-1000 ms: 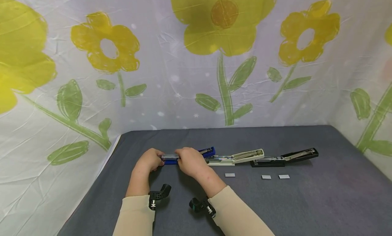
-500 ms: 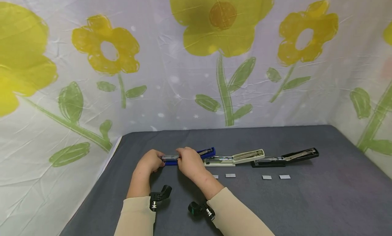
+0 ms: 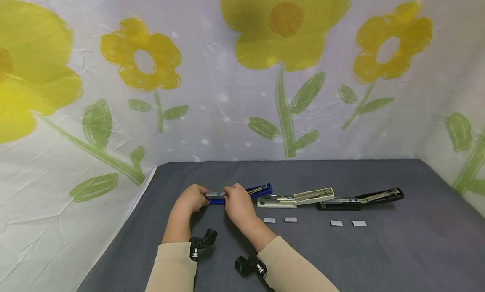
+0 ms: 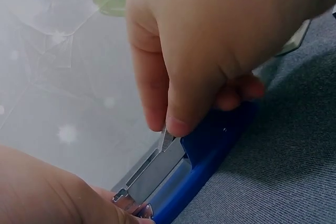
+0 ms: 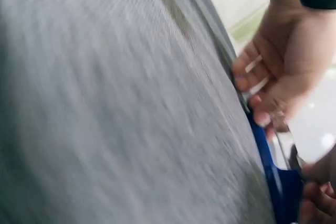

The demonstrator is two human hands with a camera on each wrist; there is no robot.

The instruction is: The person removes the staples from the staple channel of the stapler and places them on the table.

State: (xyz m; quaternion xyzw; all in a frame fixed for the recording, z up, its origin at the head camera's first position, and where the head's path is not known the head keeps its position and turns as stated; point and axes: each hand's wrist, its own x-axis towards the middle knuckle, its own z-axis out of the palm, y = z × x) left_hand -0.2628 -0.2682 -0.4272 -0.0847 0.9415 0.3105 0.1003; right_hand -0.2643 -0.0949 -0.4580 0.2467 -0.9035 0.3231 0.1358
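Observation:
An opened blue stapler [image 3: 217,202] lies at the left of the row, its top tilted back to the right. My left hand [image 3: 191,198] grips its front end, thumb and fingers around the metal nose. Over the open magazine, my right hand [image 3: 238,204] pinches a short silver strip of staples [image 4: 166,141] between thumb and forefinger. In the left wrist view the strip's lower end meets the magazine channel [image 4: 157,174]. My right hand hides the stapler's hinge part in the head view.
An opened cream stapler [image 3: 276,203] and an opened black stapler [image 3: 339,206] lie to the right. In front of them are small grey staple strips, two [image 3: 269,220] before the cream one and two [image 3: 336,223] before the black one. A flowered cloth [image 3: 212,115] hangs behind the table.
The head view has turned slightly left. One staple strip formerly hidden by my right wrist now shows fully. Both hands keep nearly the same place on the blue stapler.

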